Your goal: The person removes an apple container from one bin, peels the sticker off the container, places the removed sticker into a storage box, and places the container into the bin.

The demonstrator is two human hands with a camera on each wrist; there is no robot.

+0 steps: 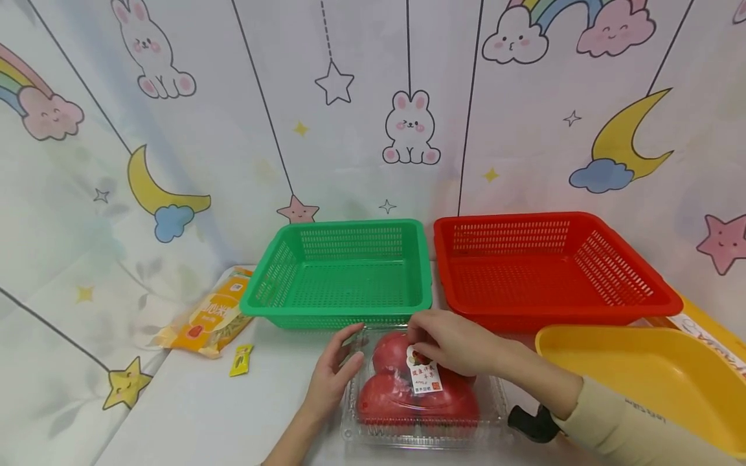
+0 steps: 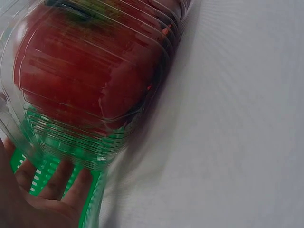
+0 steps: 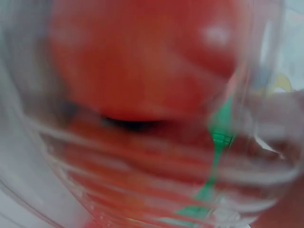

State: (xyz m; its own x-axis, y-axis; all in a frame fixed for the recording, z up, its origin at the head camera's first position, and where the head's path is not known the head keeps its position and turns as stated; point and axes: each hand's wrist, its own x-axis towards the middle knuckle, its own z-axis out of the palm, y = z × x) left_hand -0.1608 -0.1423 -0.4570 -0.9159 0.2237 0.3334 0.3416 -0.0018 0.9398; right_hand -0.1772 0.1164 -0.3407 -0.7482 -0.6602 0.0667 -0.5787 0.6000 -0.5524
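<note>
On a white worktop (image 1: 192,414), an orange snack packet (image 1: 211,318) and a small yellow sachet (image 1: 241,360) lie at far left. The left hand (image 1: 332,375) rests against the left side of a clear plastic clamshell box (image 1: 422,424) of red tomatoes (image 1: 384,398), fingers (image 2: 66,183) straight and slightly apart. The right hand (image 1: 451,343) lies on the lid, fingers curled at its white label (image 1: 424,377); whether they pinch it cannot be told. The box sits at the near edge, before a green basket (image 1: 340,275) and a red basket (image 1: 548,268). A yellow tub (image 1: 647,375) stands at right.
</note>
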